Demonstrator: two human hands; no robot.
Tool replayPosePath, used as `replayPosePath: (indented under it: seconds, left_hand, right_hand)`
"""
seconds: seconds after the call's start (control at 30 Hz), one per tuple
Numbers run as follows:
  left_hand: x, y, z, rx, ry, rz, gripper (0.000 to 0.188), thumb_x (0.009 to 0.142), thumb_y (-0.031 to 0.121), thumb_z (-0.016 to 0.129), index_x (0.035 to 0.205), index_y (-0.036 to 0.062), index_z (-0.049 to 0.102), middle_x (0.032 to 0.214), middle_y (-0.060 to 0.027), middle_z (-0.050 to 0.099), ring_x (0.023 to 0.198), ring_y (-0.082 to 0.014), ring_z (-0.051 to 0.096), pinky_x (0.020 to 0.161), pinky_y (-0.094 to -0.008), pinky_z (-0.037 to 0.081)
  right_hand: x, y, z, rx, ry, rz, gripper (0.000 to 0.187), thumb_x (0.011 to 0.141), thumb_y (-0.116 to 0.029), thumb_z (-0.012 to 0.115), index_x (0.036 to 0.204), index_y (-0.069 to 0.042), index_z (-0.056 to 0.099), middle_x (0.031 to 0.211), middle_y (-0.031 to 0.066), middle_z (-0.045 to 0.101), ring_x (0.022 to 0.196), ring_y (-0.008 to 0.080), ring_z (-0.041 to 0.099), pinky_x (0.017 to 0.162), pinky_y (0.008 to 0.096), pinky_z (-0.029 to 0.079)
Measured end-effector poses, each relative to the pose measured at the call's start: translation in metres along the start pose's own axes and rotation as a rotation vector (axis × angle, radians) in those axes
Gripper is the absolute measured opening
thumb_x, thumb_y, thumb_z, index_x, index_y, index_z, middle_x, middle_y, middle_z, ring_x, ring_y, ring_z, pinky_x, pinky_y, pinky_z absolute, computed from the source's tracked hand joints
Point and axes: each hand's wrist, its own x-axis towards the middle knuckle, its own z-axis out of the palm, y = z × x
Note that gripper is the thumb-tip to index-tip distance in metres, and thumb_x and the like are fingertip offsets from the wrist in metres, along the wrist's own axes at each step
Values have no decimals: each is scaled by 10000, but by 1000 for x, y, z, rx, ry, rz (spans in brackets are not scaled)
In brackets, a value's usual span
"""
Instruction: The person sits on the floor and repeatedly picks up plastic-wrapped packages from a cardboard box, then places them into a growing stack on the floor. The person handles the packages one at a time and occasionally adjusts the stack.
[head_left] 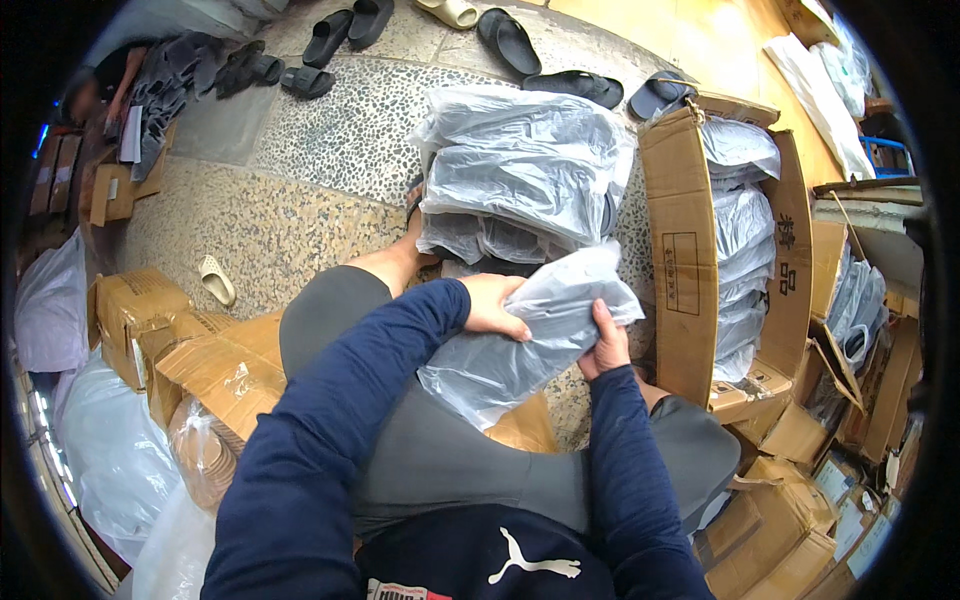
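Between my hands, above my lap, is a clear plastic bag (520, 345) with dark contents shaped like slippers, tilted up to the right. My left hand (497, 306) grips its upper left side, thumb lying on top of the plastic. At the right end, my right hand (607, 343) holds the bag with the thumb on top and fingers partly hidden under it. Just beyond my hands stands a stack of similar bagged slippers (520, 165), dark through the wrinkled plastic. To the right, an open cardboard box (680, 260) holds a column of the same bags (740, 265).
Several loose dark slippers (510, 42) lie along the far floor. A cream shoe (216, 281) rests at left near cardboard boxes (145, 310). Large plastic bags (110, 450) line the left edge. More cartons (770, 520) crowd the lower right. A person's arm (128, 80) shows at far left.
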Motion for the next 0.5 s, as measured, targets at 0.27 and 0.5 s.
replayPosePath:
  seconds: [0.27, 0.5]
  left_hand:
    - [-13, -92, -66, 99, 81, -545, 862, 693, 494, 801, 1281, -63, 506, 1228, -203, 590, 1127, -286, 565, 1010, -370, 406]
    - [-3, -125, -85, -190, 990, -335, 849, 634, 341, 858, 1275, -84, 498, 1220, -217, 606, 1107, -270, 605, 965, -349, 461]
  right_hand:
    - [38, 62, -2, 253, 316, -13, 508, 892, -422, 633, 1260, -83, 543, 1231, 97, 605, 1115, 290, 581, 991, 473, 449]
    - [60, 86, 52, 273, 367, 153, 698, 881, -479, 634, 1412, -124, 351, 1427, 120, 403, 1281, 365, 414, 1034, 591, 370]
